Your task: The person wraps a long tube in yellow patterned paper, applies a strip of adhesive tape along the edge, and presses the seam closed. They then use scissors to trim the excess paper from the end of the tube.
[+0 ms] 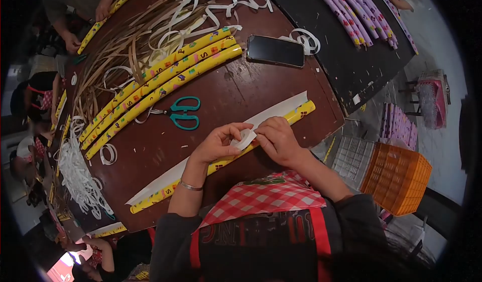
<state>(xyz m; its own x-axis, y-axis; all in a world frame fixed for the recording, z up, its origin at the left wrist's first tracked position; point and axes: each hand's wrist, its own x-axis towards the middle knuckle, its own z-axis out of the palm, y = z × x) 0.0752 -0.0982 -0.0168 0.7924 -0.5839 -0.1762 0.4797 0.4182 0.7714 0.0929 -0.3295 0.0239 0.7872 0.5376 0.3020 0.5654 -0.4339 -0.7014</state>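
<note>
A yellow patterned roll of wrapping paper (221,165) lies at a slant across the table in front of me, its white underside (278,107) showing along the far edge. My left hand (221,142) is closed on a short white strip (244,139) above the middle of the roll. My right hand (279,140) touches the roll just beside it, fingers pinched at the strip's right end. Beyond my hands lie teal-handled scissors (185,113), apart from both.
Several finished yellow rolls (160,83) lie beside brown strips (115,56). A phone (275,50) sits farther back. White strips (83,171) hang at the left edge. Purple rolls (354,11) rest on a black table (361,66). An orange crate (396,176) stands right; co-workers' hands (104,8) are far left.
</note>
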